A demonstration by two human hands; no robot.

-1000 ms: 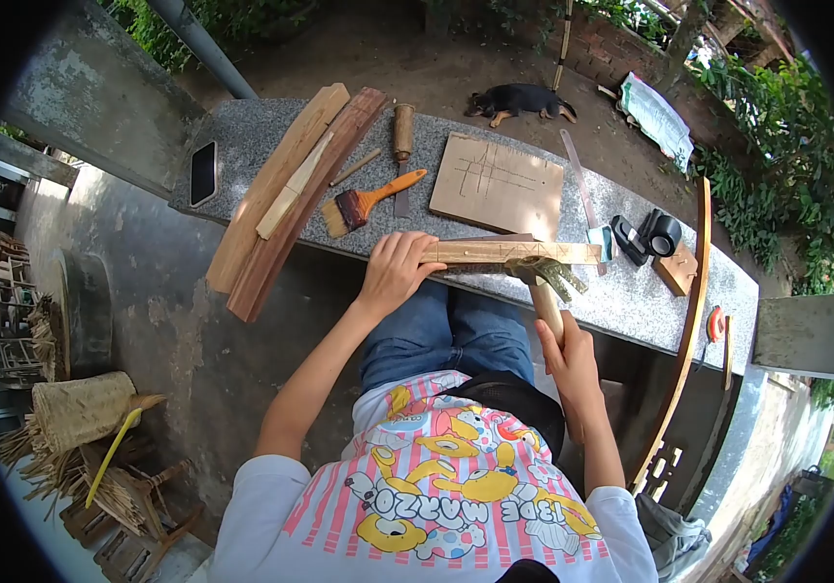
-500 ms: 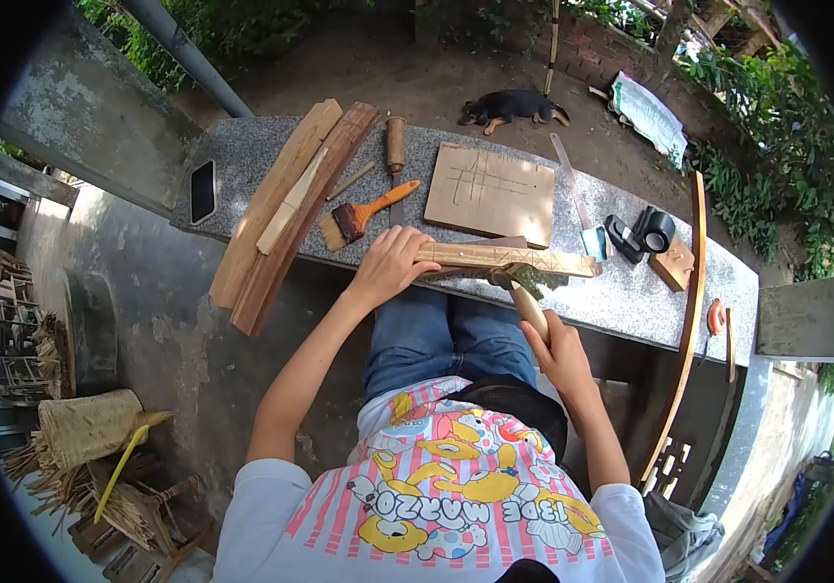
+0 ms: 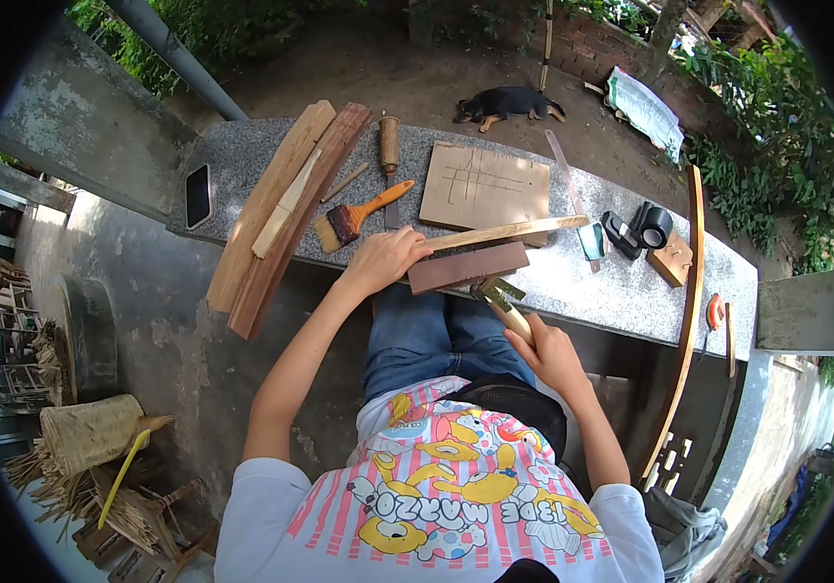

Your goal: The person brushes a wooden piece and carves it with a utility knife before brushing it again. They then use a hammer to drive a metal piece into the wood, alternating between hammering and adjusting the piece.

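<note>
My left hand [image 3: 388, 257] is closed on the left end of a pale wooden strip [image 3: 509, 233], whose narrow edge faces up. The strip's right part overlaps the marked board in this view. Just below it, a reddish-brown wooden block [image 3: 470, 268] lies at the bench's near edge. My right hand [image 3: 550, 352] grips the light wooden handle of a tool with a shiny metal blade [image 3: 497, 291], close below the block's right end. The blade's kind does not show clearly.
The stone bench [image 3: 257, 146] bears a pencil-marked board [image 3: 485, 185], a paintbrush [image 3: 364, 211], a wooden-handled chisel [image 3: 390, 146], long wood pieces [image 3: 276, 199], a phone [image 3: 199, 193], a clear ruler [image 3: 565, 170] and a black tape roll [image 3: 652, 227]. A dog [image 3: 507, 105] lies beyond.
The strip has turned from its pencil-marked wide face to its narrow edge and moved off the block, which now shows. The tool has come away from the strip, down and left, its blade turned.
</note>
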